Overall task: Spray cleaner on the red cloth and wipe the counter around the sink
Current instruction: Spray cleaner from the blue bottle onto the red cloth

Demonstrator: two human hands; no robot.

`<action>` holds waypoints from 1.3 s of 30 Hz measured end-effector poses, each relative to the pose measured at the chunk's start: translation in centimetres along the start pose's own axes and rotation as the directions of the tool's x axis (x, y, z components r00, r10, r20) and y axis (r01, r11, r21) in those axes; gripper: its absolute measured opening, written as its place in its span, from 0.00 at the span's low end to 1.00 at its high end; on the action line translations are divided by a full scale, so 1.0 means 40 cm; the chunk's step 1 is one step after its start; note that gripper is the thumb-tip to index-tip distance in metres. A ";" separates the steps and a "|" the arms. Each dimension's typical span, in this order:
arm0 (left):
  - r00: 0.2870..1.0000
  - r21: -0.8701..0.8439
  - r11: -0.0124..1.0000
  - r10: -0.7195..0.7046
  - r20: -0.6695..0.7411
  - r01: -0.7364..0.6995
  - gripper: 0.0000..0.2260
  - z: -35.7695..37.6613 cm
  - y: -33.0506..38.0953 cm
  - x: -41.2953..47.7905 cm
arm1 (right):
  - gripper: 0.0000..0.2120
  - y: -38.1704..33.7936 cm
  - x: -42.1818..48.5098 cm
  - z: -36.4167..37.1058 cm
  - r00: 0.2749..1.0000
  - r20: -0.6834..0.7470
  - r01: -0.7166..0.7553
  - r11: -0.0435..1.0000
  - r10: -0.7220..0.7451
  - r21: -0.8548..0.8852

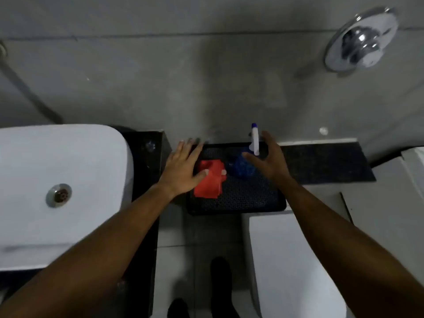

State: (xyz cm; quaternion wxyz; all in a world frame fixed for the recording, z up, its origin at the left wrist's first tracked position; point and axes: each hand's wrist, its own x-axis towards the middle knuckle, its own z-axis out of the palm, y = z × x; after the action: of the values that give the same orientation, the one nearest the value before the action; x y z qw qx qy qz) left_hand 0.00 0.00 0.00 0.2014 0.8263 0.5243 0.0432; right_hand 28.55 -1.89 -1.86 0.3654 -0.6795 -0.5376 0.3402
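Note:
A folded red cloth [212,180] lies on the left part of a black tray [247,198]. A blue spray bottle [243,167] with a white and blue trigger head [254,141] stands on the tray to the cloth's right. My left hand [183,168] hovers with spread fingers over the cloth's left edge; its thumb lies over the cloth. My right hand [268,157] is open just right of the bottle, fingers curved toward it, holding nothing. The white sink [62,171] with its metal drain [59,195] sits at the left on a dark counter [149,157].
A white toilet [291,260] stands below the tray. A dark stone ledge [321,161] runs right of the tray. A chrome wall fitting [361,40] is at upper right. My dark shoes [220,278] stand on the tiled floor.

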 end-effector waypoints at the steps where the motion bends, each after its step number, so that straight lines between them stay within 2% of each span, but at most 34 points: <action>1: 0.998 0.014 0.999 -0.040 0.046 0.039 0.37 0.032 -0.013 0.007 | 0.42 0.021 0.024 0.025 0.999 0.030 -0.016 0.999 0.015 0.034; 3: 0.990 0.059 0.994 -0.096 0.106 0.090 0.35 0.076 -0.039 0.014 | 0.36 0.026 0.053 0.047 0.999 0.042 -0.035 0.998 0.033 0.057; 6: 0.966 0.087 0.985 -0.161 0.201 0.146 0.35 0.148 -0.068 0.021 | 0.27 0.052 0.083 0.085 0.998 -0.019 -0.051 0.992 0.054 0.118; 10: 0.934 0.100 0.975 -0.217 0.284 0.196 0.40 0.214 -0.099 0.030 | 0.24 0.077 0.112 0.111 1.000 -0.012 0.008 0.984 -0.006 0.177; 15: 0.939 0.138 0.975 -0.207 0.276 0.174 0.42 0.259 -0.129 0.042 | 0.20 0.079 0.136 0.124 0.996 -0.089 0.019 0.980 -0.001 0.197; 18: 0.944 0.189 0.973 -0.181 0.274 0.132 0.42 0.276 -0.140 0.059 | 0.16 0.068 0.152 0.131 0.991 -0.125 0.075 0.968 -0.046 0.238; 22: 0.939 0.229 0.966 -0.188 0.289 0.123 0.41 0.296 -0.150 0.073 | 0.11 0.080 0.183 0.132 0.992 -0.125 0.018 0.975 0.011 0.222; 25: 0.940 0.221 0.966 -0.196 0.279 0.136 0.41 0.302 -0.155 0.071 | 0.13 0.057 0.195 0.114 0.992 -0.126 0.011 0.957 0.027 0.290; 29: 0.937 0.199 0.968 -0.203 0.284 0.149 0.41 0.306 -0.154 0.070 | 0.13 0.012 0.186 0.088 0.998 0.057 0.004 0.960 -0.021 0.279; 31: 0.934 0.190 0.969 -0.207 0.291 0.156 0.41 0.304 -0.154 0.073 | 0.13 -0.008 0.171 0.088 0.982 0.185 -0.097 0.958 0.048 0.269; 34: 0.928 0.179 0.970 -0.213 0.307 0.163 0.41 0.300 -0.157 0.075 | 0.23 -0.006 0.124 0.099 0.900 0.404 -0.276 0.933 0.165 0.232; 37: 0.919 0.164 0.971 -0.221 0.327 0.176 0.42 0.307 -0.159 0.072 | 0.16 0.024 0.043 0.126 0.799 0.535 -0.437 0.876 0.275 0.204; 39: 0.917 0.161 0.970 -0.225 0.330 0.180 0.42 0.311 -0.162 0.073 | 0.16 0.044 0.000 0.150 0.753 0.575 -0.483 0.863 0.320 0.151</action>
State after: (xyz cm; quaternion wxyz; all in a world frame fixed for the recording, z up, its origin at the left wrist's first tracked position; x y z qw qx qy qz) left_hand -0.68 1.40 -14.24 0.2409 0.7732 0.5651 -0.1574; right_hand 24.27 -1.38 -6.40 0.2151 -0.5974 -0.4006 0.6606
